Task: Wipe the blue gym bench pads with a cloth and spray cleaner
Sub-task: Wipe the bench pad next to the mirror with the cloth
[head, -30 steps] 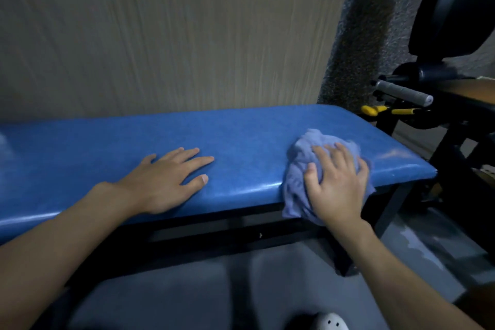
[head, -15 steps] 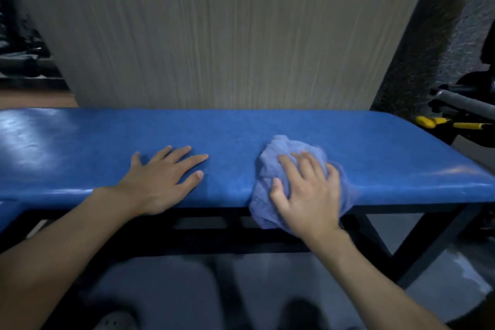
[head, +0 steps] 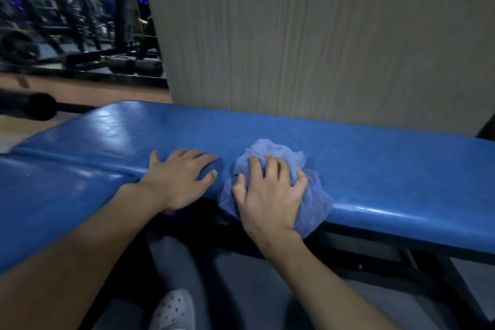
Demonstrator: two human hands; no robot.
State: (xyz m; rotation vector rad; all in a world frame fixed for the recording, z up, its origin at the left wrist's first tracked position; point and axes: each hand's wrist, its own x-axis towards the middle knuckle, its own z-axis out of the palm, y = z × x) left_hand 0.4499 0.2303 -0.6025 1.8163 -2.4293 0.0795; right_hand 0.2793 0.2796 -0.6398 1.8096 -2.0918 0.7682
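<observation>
- Head view: the left hand (head: 182, 179) lies flat on the blue counter pad (head: 388, 169), fingers straight and spread, holding nothing.
- The right hand (head: 267, 195), just right of it, curls its fingers round a bunched pale-blue cloth (head: 313, 203). The cloth is pressed on the pad's near edge, and part of it hangs over.
- A second blue pad (head: 53, 195) adjoins at left across a seam.
- A ribbed wall panel (head: 321, 35) stands on the far side.

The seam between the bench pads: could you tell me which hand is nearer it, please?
Left. The left hand lies flat beside the seam; the right hand grips the cloth farther right.
</observation>
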